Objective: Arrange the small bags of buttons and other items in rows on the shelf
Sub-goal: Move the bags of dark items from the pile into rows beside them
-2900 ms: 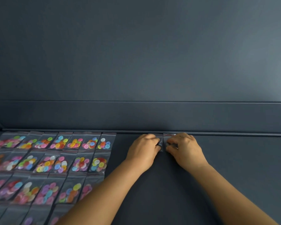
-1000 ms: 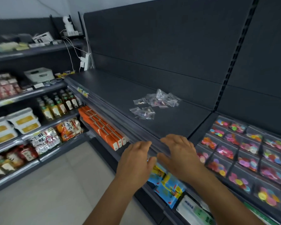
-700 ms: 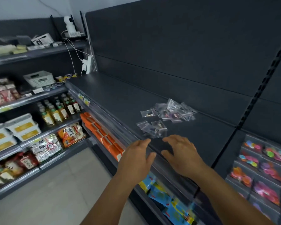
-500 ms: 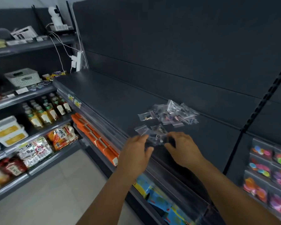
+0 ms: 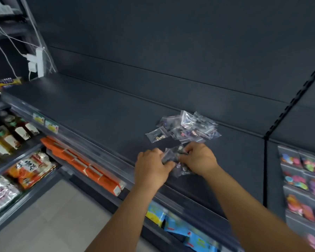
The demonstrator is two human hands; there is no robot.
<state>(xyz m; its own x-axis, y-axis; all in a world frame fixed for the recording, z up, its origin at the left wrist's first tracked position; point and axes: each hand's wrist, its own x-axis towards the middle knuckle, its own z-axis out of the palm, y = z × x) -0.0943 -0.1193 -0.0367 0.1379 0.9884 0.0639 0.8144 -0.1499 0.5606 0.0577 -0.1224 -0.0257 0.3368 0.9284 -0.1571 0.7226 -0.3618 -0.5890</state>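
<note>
A flat, matte dark-grey shelf (image 5: 98,113) carries a loose heap of crinkly clear plastic bags (image 5: 187,127) near its back wall. Just in front of that heap, left hand (image 5: 151,167) and right hand (image 5: 198,158) both grip a smaller glossy bag cluster (image 5: 173,157), fingers curled around it.

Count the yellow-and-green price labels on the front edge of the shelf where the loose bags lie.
2. Both sit side by side near the left end of the shelf edge: left label and right label. The hands and arms cover part of the edge further right, so more may be hidden.
</note>
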